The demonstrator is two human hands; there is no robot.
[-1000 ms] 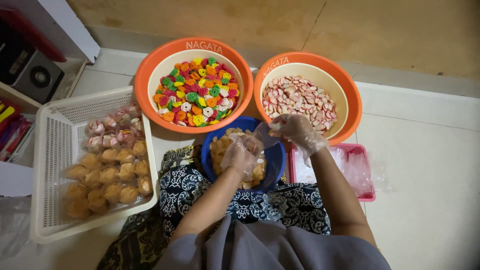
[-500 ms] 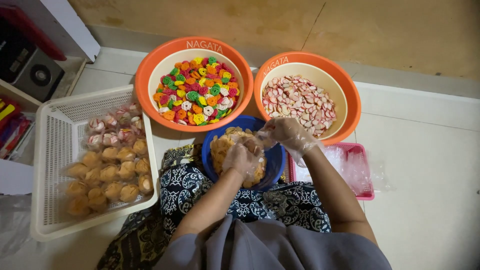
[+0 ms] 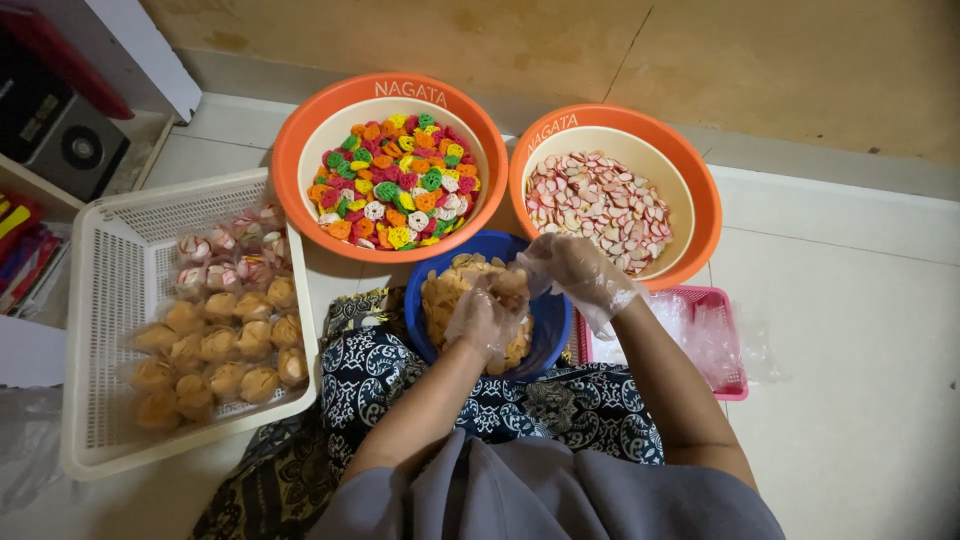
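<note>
Both my hands wear thin clear plastic gloves over a blue bowl [image 3: 552, 318] of tan crackers [image 3: 445, 292] on my lap. My left hand [image 3: 484, 318] is closed around a small clear bag partly filled with tan crackers. My right hand [image 3: 572, 270] sits just right of it, fingers pinched at the bag's top. Two orange basins stand beyond the blue bowl: the left basin [image 3: 300, 150] holds multicoloured crackers [image 3: 395, 180], the right basin [image 3: 700, 190] holds pink-and-white crackers [image 3: 600, 208].
A white plastic basket [image 3: 105, 330] on my left holds several tied bags of tan crackers and a few of pink ones. A small pink basket [image 3: 725, 340] with clear plastic bags lies on my right. A shelf with a speaker [image 3: 70, 145] stands far left. White floor tiles meet a tan wall.
My right hand has come down and left from the orange basin's rim to the bag held by my left hand. My left hand has stayed over the blue bowl.
</note>
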